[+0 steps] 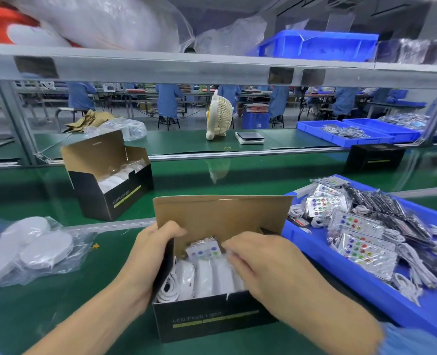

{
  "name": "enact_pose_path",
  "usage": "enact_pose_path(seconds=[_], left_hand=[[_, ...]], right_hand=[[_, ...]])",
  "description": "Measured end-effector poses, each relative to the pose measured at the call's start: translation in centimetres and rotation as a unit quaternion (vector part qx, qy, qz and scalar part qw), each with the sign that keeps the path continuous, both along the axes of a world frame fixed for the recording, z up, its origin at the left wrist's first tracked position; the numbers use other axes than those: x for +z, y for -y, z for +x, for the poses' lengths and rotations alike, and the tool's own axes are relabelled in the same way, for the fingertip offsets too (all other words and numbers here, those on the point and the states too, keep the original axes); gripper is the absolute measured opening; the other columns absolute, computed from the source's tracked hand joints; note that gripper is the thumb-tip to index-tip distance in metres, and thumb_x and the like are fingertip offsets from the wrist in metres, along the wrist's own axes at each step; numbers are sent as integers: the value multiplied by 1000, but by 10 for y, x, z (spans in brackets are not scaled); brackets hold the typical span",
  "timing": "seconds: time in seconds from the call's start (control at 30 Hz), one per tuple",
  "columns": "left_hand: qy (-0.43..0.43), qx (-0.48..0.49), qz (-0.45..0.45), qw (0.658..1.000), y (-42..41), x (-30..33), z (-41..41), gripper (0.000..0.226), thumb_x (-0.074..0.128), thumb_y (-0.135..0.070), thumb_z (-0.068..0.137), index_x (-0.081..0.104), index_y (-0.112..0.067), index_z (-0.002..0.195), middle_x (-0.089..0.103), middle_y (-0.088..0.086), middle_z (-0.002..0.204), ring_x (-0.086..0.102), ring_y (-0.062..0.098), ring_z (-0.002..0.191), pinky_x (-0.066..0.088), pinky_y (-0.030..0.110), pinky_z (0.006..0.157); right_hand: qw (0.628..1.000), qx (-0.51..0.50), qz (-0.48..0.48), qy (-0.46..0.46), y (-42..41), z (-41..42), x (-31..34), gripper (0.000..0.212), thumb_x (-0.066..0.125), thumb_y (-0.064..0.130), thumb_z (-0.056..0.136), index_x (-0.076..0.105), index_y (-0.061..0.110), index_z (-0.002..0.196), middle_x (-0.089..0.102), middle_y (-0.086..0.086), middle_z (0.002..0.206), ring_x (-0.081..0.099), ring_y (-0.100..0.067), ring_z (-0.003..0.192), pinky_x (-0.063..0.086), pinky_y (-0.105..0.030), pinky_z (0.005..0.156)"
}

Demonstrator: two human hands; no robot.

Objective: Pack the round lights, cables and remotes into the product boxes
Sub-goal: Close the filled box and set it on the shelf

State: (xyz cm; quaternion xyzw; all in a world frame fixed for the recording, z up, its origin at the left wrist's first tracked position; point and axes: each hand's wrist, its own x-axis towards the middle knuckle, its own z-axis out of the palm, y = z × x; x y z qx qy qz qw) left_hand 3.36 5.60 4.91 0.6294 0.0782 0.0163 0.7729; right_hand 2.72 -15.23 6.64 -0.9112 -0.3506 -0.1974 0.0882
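An open black product box (199,321) marked "LED Puck Light" stands in front of me, its brown lid flap upright. Inside stand several white round lights (207,278) on edge, with a white cable (168,290) at the left end. A bagged remote (204,250) with coloured buttons lies at the back of the box. My left hand (151,254) grips the box's left wall. My right hand (258,262) reaches into the box with its fingertips on the remote's bag. A second open box (110,180) with lights in it stands on the conveyor, far left.
A blue tray (366,285) at the right holds several bagged remotes (360,247) and white cables. Bagged round lights (33,249) lie on the green table at the left. A small fan (218,116), a scale (249,137) and a shut black box (375,157) stand beyond the conveyor.
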Motion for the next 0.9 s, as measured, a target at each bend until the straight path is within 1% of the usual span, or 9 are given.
enact_pose_path(seconds=[0.03, 0.1, 0.13, 0.17, 0.27, 0.37, 0.53, 0.67, 0.9], left_hand=[[14, 37, -72, 997, -4, -1, -1, 35, 55, -3, 96, 43, 1, 63, 37, 20, 65, 49, 3, 34, 34, 5, 53], [8, 2, -103, 995, -2, 2, -10, 37, 51, -6, 97, 47, 8, 63, 44, 28, 68, 55, -4, 37, 38, 2, 55], [26, -35, -77, 996, 4, 2, -12, 29, 56, -14, 90, 62, 10, 75, 59, 34, 80, 67, 3, 54, 49, 14, 67], [9, -41, -102, 994, 11, 5, -9, 26, 58, -23, 81, 75, -2, 82, 71, 23, 92, 73, 16, 71, 54, 28, 72], [11, -30, -110, 993, 11, -4, -7, 29, 53, -28, 82, 80, -18, 86, 75, 13, 103, 73, 30, 88, 54, 40, 79], [26, -8, -99, 995, 13, -5, 0, 26, 52, -23, 86, 77, -15, 83, 74, 14, 98, 70, 31, 82, 55, 41, 77], [46, 18, -63, 997, 13, -4, -1, 39, 59, -26, 80, 62, 7, 102, 67, 23, 97, 62, 31, 88, 48, 55, 92], [52, 12, -75, 996, 14, -4, -2, 36, 63, -31, 68, 63, -8, 95, 62, 19, 90, 60, 31, 83, 46, 46, 83], [78, 23, -56, 995, 11, -6, -1, 26, 62, -33, 71, 61, -12, 87, 57, 14, 84, 55, 26, 80, 43, 44, 80]], right_hand=[[997, -42, -22, -62, -9, 7, 4, 21, 45, 24, 99, 50, 21, 80, 57, 1, 84, 56, -27, 81, 49, -38, 71], [990, -69, 11, -124, -23, 21, 12, 26, 48, 26, 97, 48, 16, 73, 54, -4, 79, 53, -31, 78, 46, -36, 67], [986, -79, 40, -142, -28, 26, 15, 27, 49, 25, 96, 51, 14, 72, 54, -6, 77, 53, -33, 77, 45, -35, 66], [980, -91, 71, -162, -30, 30, 15, 30, 47, 25, 97, 53, 12, 70, 53, -8, 75, 52, -35, 76, 46, -36, 65], [965, -108, 129, -201, -34, 32, 10, 29, 44, 22, 95, 65, 13, 78, 65, -5, 80, 59, -31, 80, 52, -38, 72], [973, -81, 113, -181, -43, 29, 8, 15, 56, 25, 93, 67, 28, 103, 66, 4, 95, 60, -23, 90, 52, -35, 81], [994, -39, 19, -99, -46, 28, 14, 19, 51, 25, 99, 66, 26, 110, 58, 7, 110, 50, -20, 104, 47, -37, 83], [988, -10, -37, -149, -52, 36, 23, 21, 53, 25, 97, 66, 27, 113, 67, -3, 110, 58, -30, 102, 50, -39, 86], [991, 30, -124, -26, -65, 28, 30, 22, 51, 6, 92, 64, 17, 106, 57, -4, 95, 45, -28, 73, 26, -33, 58]])
